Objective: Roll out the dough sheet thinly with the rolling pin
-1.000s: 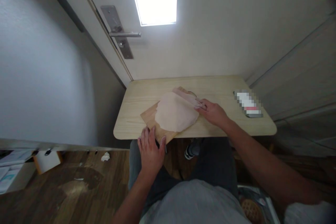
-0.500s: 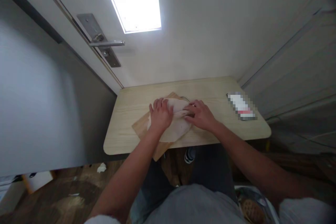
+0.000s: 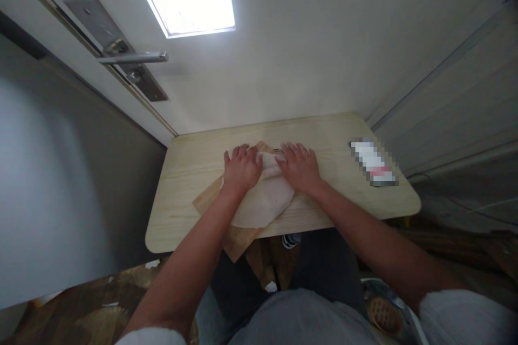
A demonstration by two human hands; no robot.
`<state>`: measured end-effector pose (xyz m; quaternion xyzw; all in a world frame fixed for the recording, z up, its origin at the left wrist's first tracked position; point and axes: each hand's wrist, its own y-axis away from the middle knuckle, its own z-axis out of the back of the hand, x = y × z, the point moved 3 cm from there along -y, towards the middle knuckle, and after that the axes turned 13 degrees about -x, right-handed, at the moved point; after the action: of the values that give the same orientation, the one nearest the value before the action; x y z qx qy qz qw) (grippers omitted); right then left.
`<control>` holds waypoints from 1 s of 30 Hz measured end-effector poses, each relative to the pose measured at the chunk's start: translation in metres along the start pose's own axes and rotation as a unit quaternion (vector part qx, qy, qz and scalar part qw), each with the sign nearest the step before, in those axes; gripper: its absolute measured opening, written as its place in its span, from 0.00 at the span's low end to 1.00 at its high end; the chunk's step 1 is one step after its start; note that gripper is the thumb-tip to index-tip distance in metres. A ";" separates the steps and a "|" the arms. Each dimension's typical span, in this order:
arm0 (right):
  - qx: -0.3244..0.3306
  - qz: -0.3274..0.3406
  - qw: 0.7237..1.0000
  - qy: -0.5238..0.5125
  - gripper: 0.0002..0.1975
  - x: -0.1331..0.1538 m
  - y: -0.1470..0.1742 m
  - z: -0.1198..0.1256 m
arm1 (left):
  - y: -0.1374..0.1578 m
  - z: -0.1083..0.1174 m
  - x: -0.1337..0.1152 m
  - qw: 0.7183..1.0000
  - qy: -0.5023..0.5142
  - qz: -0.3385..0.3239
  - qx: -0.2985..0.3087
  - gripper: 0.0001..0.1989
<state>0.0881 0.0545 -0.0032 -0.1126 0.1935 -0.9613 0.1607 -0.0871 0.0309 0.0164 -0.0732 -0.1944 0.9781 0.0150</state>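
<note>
My left fingers [image 3: 243, 151] lie palm-down over the far left part of the pale sheet [image 3: 263, 202], slightly bent; my right fingers [image 3: 292, 150] match them on its far right part. On both, the fingers look a bit apart; can't tell whether either pinches a fold underneath. Sheet sits mid-surface between my arms, on a flat brown board [image 3: 207, 197], creased between my thumbs. Material unclear.

Risks, left to right, my judgement: left side, leaning harder there than on the right could twist the board, as it's skewed to the surface [image 3: 174, 183]. Middle, the board's near corner pokes past the front edge, so a bump from my legs or forearm could tip or shift it. Also middle, uneven pressure could deepen the crease, or tear the sheet if it's thin. Right side, pulling the sheet sideways could drag it off the board, since it already hangs past there.

Edges and room: bare surface left of the board, good for sliding. Front is tight; sheet ends just short of the edge. Far side, the door [image 3: 279, 81] stops any reach. Right, a bare strip up to the pixelated flat item [image 3: 374, 164], which limits elbow swing.
</note>
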 end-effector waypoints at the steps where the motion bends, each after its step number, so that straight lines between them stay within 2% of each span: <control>1: 0.003 -0.007 1.000 -0.002 0.30 0.001 -0.005 -0.002 | -0.005 -0.001 0.002 1.000 0.006 -0.006 -0.005 0.22; 7: 0.021 -0.033 0.999 -0.003 0.30 0.002 -0.033 -0.012 | -0.029 -0.006 0.011 1.000 0.010 -0.001 -0.003 0.22; 11: 0.030 -0.033 0.999 -0.001 0.29 0.002 -0.033 -0.012 | -0.028 -0.003 0.010 1.000 0.002 0.000 -0.004 0.21; 17: 0.019 -0.023 1.000 0.008 0.29 0.002 0.001 0.002 | 0.005 0.007 -0.002 0.999 -0.004 0.013 -0.032 0.19; 25: -0.005 -0.035 0.999 0.006 0.31 0.002 0.064 0.021 | 0.060 0.018 -0.023 0.998 0.005 0.033 -0.052 0.25; 30: -0.006 -0.039 0.999 0.006 0.31 0.004 0.068 0.024 | 0.066 0.019 -0.024 0.998 0.006 0.032 -0.050 0.26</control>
<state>0.1090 -0.0150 -0.0086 -0.1157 0.1961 -0.9661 0.1214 -0.0661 -0.0392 0.0117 -0.0858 -0.2407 0.9666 -0.0190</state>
